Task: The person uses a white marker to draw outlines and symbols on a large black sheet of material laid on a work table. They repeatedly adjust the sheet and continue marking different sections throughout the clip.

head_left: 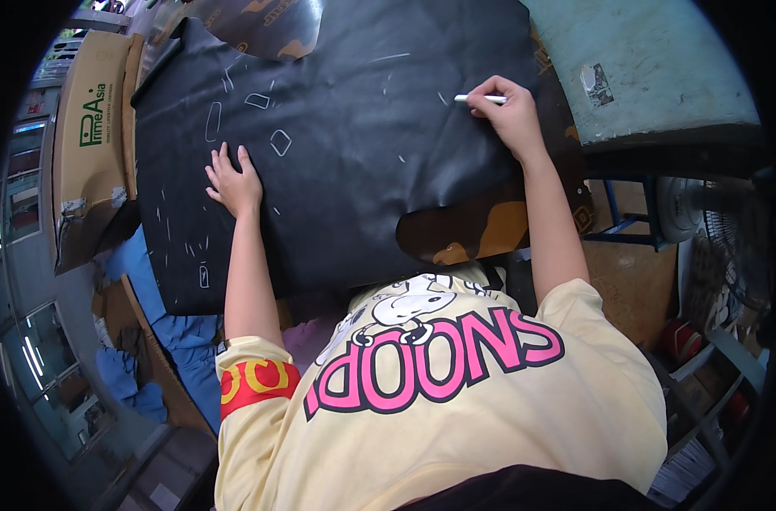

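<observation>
A large black sheet that looks like leather [345, 170] is spread over the table, with white strokes and several small outlined shapes drawn on it. My right hand [509, 115] grips a slim white marking pen [481, 99] on the sheet's right side. The pen points left, its tip close to a short white line; I cannot tell whether it touches the surface. On the left part of the sheet my left hand [234, 181] lies flat, fingers spread, just below a long outlined shape [213, 122]. It holds nothing.
Under the sheet, a brown patterned board [490, 230] shows along the edges. A tall cardboard box [90, 145] stands at the left, beside blue cloth [179, 332]. A pale blue-green surface [660, 68] lies at the far right, with a fan [733, 243] below it.
</observation>
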Demonstrator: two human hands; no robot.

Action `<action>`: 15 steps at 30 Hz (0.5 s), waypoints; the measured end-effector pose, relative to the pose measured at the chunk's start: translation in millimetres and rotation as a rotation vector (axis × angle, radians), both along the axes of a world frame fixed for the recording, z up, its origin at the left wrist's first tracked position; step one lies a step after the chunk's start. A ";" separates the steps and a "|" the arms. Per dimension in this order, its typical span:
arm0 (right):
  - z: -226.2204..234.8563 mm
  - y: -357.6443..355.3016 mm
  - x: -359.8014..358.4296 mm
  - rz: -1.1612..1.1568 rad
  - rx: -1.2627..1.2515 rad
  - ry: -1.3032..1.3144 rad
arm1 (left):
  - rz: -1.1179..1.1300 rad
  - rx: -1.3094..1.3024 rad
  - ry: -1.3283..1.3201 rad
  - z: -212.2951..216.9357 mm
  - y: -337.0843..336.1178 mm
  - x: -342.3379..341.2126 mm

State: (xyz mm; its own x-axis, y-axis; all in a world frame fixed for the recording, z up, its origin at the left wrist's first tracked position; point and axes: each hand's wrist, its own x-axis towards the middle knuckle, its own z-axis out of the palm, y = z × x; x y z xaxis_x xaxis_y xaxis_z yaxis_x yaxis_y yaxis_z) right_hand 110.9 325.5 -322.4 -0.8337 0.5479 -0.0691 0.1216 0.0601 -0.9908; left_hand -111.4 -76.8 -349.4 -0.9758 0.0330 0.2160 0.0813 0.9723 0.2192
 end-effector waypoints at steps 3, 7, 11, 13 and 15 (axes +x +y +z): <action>-3.8 27.2 10.1 -0.239 -0.244 0.168 | -0.001 0.003 0.003 0.1 1.5 0.1; -8.5 36.1 6.1 -0.237 -0.221 0.212 | 0.001 -0.003 -0.008 3.3 4.1 0.6; -13.4 36.9 -5.4 -0.155 -0.032 0.112 | -0.002 0.005 -0.009 4.1 4.3 1.7; -13.6 38.3 -7.7 -0.128 0.112 0.017 | -0.007 0.003 -0.005 4.1 2.8 0.9; -11.9 40.0 -10.8 -0.108 0.267 -0.045 | -0.005 0.006 -0.002 4.7 3.4 1.3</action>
